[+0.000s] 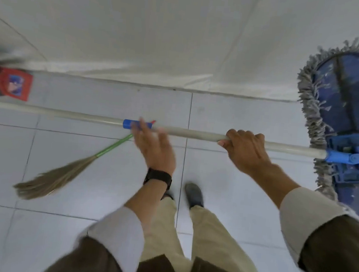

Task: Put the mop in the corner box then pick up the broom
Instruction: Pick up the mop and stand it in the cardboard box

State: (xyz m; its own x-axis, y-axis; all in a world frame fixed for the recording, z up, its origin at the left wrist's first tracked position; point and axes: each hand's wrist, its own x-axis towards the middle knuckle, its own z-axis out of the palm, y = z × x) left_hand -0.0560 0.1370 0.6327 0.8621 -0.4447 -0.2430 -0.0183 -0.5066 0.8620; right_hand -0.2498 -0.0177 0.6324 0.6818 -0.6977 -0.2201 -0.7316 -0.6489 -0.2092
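The mop [196, 134] is shown held level across the view, its pale handle running from the far left edge to the blue fringed head [348, 107] raised at the right. The right hand [245, 151] is closed around the handle near the head. The left hand [151, 148] is seen open and blurred at the blue collar of the handle, fingers [141, 126] spread and not wrapped; whether the pole is touched cannot be told.

The first step is judged to be in hand: the mop is being carried and has not yet been set in the corner box. No box is clearly shown; only a red container [15, 86] is partly seen at the left edge, against the wall [139, 34].

The broom [62, 173] lies on the tiled floor [251, 120] under the handle, bristles toward the lower left, green shaft running beneath the left hand.

For the next move, the long handle is expected to need swinging toward the corner. The wall lies close ahead and the broom underfoot, while open floor is available to the right.
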